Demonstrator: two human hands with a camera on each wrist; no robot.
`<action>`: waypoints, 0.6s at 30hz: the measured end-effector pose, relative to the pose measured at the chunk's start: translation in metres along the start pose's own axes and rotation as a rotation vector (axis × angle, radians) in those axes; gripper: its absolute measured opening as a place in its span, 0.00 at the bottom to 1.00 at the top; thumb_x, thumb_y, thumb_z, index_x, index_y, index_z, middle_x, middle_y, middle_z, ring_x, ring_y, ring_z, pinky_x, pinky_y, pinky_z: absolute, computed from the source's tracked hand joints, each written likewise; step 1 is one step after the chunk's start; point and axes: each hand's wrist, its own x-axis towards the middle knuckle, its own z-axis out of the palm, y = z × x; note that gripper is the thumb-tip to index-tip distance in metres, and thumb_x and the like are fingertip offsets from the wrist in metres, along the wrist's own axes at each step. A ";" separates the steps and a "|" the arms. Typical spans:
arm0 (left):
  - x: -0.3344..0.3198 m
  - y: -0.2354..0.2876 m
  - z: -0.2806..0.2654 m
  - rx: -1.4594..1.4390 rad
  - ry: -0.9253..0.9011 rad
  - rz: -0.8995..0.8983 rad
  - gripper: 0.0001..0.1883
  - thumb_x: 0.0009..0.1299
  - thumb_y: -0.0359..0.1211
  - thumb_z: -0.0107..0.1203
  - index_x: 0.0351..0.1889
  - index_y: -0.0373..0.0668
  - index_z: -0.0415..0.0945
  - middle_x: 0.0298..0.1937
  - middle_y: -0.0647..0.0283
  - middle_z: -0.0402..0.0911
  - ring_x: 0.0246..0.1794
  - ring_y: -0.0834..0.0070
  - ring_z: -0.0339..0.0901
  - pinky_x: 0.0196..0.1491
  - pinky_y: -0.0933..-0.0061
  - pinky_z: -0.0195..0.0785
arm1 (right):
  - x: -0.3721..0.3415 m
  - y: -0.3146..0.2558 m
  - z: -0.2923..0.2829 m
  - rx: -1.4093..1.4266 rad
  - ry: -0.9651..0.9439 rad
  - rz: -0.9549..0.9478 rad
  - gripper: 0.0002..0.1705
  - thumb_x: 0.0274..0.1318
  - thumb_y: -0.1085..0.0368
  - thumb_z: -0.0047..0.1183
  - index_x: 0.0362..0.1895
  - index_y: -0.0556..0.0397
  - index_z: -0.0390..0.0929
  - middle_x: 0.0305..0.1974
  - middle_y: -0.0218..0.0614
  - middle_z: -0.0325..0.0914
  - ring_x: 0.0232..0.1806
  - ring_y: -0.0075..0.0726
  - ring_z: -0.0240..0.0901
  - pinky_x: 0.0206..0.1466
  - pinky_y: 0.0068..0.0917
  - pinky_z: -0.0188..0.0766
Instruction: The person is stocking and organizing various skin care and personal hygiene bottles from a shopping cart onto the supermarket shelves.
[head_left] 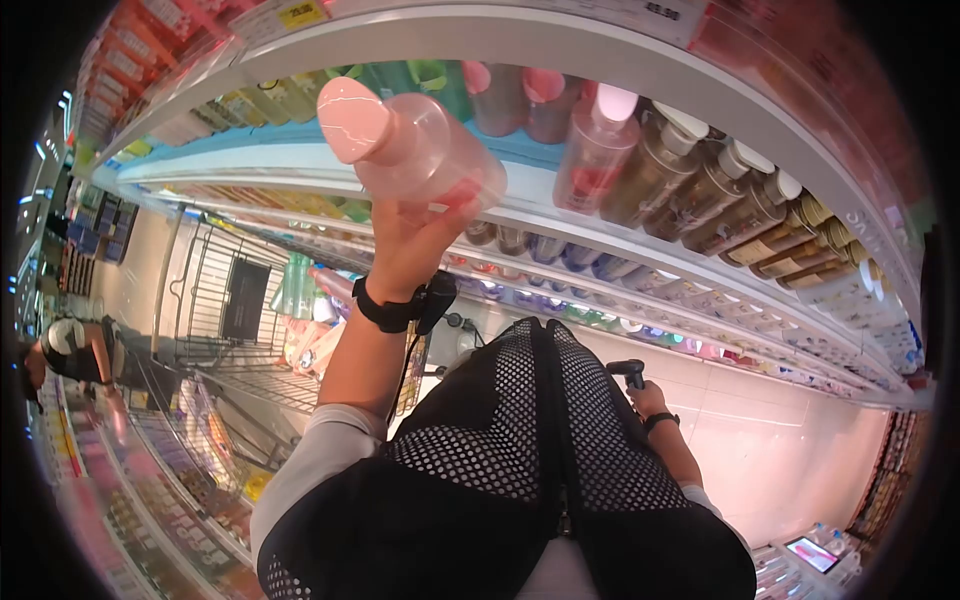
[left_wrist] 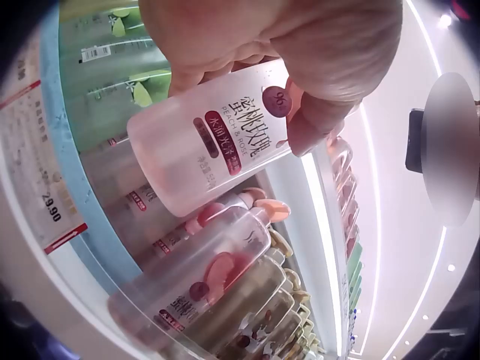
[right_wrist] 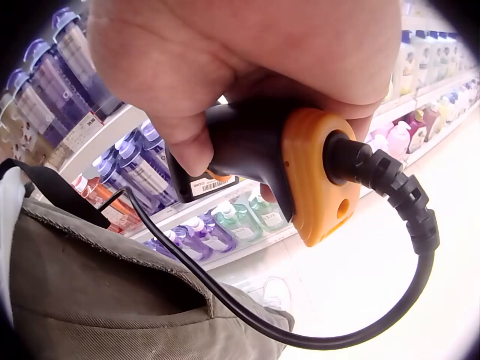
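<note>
My left hand [head_left: 412, 245] grips a translucent pink bottle [head_left: 425, 150] with a slanted pink cap, held up in front of the shelf. In the left wrist view the bottle's label [left_wrist: 225, 135] reads "Peach & Rose", and the fingers wrap around its cap end. A similar pink bottle [left_wrist: 202, 266] stands on the shelf just below it. Down by my right side, my right hand [right_wrist: 240, 52] holds a black and orange barcode scanner [right_wrist: 319, 180] by its handle. A black cable [right_wrist: 337, 341] runs from the scanner toward my trousers.
Brown bottles [head_left: 690, 185] with pale caps line the same shelf to the right. A price rail [left_wrist: 49, 195] runs along its front edge. A wire shopping cart [head_left: 215, 330] with goods inside stands at the left. Another person [head_left: 75, 350] is farther left in the aisle.
</note>
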 end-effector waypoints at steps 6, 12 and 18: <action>0.037 -0.023 0.026 -0.007 -0.078 0.234 0.34 0.59 0.22 0.63 0.62 0.38 0.57 0.54 0.59 0.71 0.53 0.70 0.73 0.57 0.65 0.68 | -0.020 0.013 0.011 0.074 0.066 0.027 0.23 0.47 0.58 0.57 0.40 0.68 0.73 0.28 0.49 0.76 0.19 0.47 0.77 0.17 0.36 0.76; 0.041 -0.037 0.037 0.027 -0.122 0.158 0.39 0.58 0.23 0.64 0.64 0.38 0.51 0.58 0.57 0.66 0.54 0.69 0.73 0.54 0.68 0.70 | -0.027 0.025 0.020 0.115 0.067 0.066 0.23 0.48 0.59 0.57 0.41 0.68 0.73 0.30 0.51 0.77 0.22 0.46 0.78 0.19 0.36 0.76; 0.048 -0.057 0.044 0.066 -0.168 0.120 0.40 0.57 0.25 0.64 0.64 0.35 0.49 0.58 0.55 0.66 0.59 0.67 0.69 0.61 0.66 0.62 | -0.016 0.037 0.026 0.158 0.074 0.075 0.23 0.48 0.58 0.57 0.42 0.67 0.73 0.30 0.50 0.77 0.22 0.47 0.78 0.19 0.35 0.77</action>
